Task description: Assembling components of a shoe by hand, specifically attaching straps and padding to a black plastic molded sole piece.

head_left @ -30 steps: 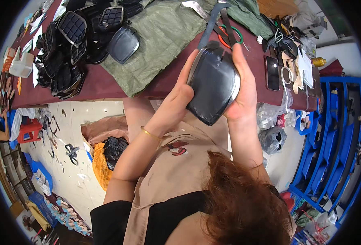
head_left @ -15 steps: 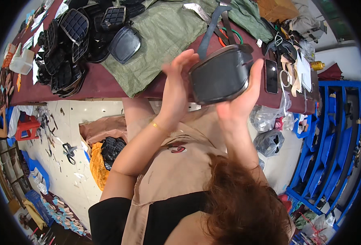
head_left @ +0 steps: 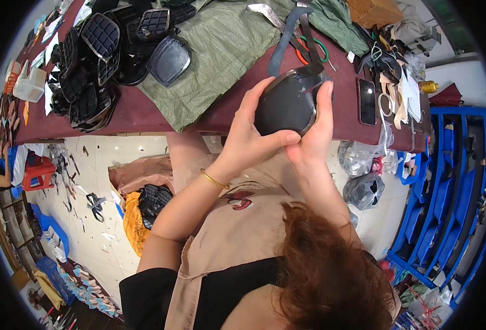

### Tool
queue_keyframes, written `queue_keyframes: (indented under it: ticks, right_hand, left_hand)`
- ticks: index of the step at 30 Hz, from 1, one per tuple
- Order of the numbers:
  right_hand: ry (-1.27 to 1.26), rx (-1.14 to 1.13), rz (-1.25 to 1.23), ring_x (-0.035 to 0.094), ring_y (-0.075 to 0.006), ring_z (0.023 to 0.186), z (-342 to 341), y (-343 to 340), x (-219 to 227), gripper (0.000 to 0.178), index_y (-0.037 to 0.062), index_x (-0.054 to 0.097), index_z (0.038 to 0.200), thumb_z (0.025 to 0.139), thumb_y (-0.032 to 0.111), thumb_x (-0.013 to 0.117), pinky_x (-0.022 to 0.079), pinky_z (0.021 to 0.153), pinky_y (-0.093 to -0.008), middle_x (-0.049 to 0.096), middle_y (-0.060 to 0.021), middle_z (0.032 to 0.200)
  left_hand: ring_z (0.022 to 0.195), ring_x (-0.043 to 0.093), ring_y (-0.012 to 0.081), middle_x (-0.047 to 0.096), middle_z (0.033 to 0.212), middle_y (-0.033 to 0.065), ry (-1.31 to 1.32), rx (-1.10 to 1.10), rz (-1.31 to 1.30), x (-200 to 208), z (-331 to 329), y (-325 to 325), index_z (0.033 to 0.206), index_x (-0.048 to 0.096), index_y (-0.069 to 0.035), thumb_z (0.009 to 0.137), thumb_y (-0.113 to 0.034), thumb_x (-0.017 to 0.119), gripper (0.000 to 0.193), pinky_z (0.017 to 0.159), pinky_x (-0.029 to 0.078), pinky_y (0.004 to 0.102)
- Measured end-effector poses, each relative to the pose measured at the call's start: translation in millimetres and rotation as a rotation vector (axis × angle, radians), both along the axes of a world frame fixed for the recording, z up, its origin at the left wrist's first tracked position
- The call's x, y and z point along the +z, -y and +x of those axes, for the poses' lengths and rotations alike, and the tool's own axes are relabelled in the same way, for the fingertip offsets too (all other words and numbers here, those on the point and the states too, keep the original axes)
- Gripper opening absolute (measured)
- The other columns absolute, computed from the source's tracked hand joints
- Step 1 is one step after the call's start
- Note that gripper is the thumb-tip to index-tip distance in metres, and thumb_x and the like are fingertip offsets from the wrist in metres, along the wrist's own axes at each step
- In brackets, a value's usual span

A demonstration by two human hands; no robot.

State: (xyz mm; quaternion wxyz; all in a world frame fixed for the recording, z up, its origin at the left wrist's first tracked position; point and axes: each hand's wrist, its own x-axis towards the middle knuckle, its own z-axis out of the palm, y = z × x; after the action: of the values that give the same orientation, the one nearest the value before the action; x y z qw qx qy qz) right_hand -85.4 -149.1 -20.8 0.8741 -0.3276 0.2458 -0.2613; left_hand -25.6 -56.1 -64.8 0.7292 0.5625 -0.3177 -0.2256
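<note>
Behind both hands, half-hidden black pad [head_left: 288, 104].

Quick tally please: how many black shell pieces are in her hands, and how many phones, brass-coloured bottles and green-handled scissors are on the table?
Black shell piece, held in both the left hand and right hand: 1
Phone: 1
Brass-coloured bottle: 1
Green-handled scissors: 1
Total: 4

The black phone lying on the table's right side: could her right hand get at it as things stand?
Probably not at once. The right hand is wrapped around the black moulded shell, shared with the left hand. The phone lies face up just beyond it with nothing on top, so a freed hand likely could.
</note>
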Motion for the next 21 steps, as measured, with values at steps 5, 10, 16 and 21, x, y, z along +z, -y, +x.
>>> queue_keyframes:
  ticks: [5, 10, 16, 21]
  right_hand:
    - [-0.096, 0.246, -0.187, 0.056, -0.0193, 0.102, -14, 4, -3, 0.065, 0.0019, 0.048, 0.118, 0.091, 0.058, 0.029, 0.044, 0.088, -0.0341, 0.056, -0.0089, 0.112]
    - [0.040, 0.432, -0.159, 0.050, -0.0193, 0.111, -27, 12, -4, 0.073, -0.0035, 0.040, 0.126, 0.090, 0.059, 0.030, 0.038, 0.095, -0.0340, 0.051, -0.0103, 0.122]
    - [-0.053, 0.467, -0.424, 0.051, -0.0056, 0.075, -32, 16, -4, 0.029, 0.0000, 0.057, 0.100, 0.090, 0.027, 0.054, 0.040, 0.064, -0.0222, 0.059, -0.0003, 0.087]
    - [-0.048, 0.364, -0.371, 0.048, -0.0022, 0.070, -27, 7, -5, 0.019, 0.0000, 0.062, 0.087, 0.090, 0.017, 0.052, 0.038, 0.062, -0.0189, 0.058, 0.0039, 0.077]
  left_hand:
    - [0.118, 0.041, 0.0258, 0.044, 0.123, 0.0141, 0.056, 0.011, 0.034, -5, 10, -4, 0.130, 0.039, -0.004, 0.060, -0.031, 0.081, 0.086, 0.100, 0.032, 0.0363]
    - [0.114, 0.043, 0.0189, 0.045, 0.121, 0.0089, -0.209, -0.111, -0.016, 27, 11, -11, 0.129, 0.040, -0.005, 0.060, -0.025, 0.082, 0.083, 0.098, 0.034, 0.0315]
    - [0.111, 0.046, 0.0171, 0.047, 0.119, 0.0069, -0.259, -0.149, -0.034, 22, 13, -18, 0.129, 0.041, -0.007, 0.058, -0.024, 0.083, 0.084, 0.097, 0.035, 0.0299]
    - [0.111, 0.046, 0.0171, 0.047, 0.120, 0.0071, -0.167, -0.182, -0.029, 17, 6, -18, 0.131, 0.039, -0.007, 0.058, -0.022, 0.084, 0.086, 0.096, 0.035, 0.0299]
